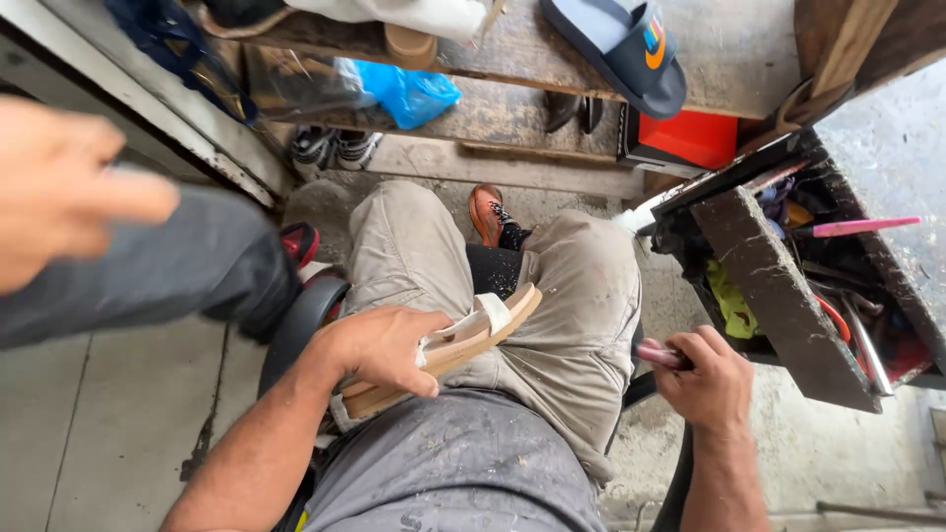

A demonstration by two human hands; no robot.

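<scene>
While it lies across the person's lap at the centre of the frame, the tan sandal (463,340) with its pale strap is clasped by the left hand (379,347), fingers wrapped over the sole near its heel end. Lower right of centre, the right hand (708,379) is closed round a small tool with a pink-red handle (662,356), held just beside the thigh. Right of that hand stands an open dark wooden toolbox (778,296), cluttered with tools, among them a pink-handled one (857,227). Along the top of the frame a wooden shelf (512,113) carries a blue slide sandal (626,49), a blue plastic bag (409,94) and a red box (690,138). At the upper left another person's blurred hand (59,192) points inward.
</scene>
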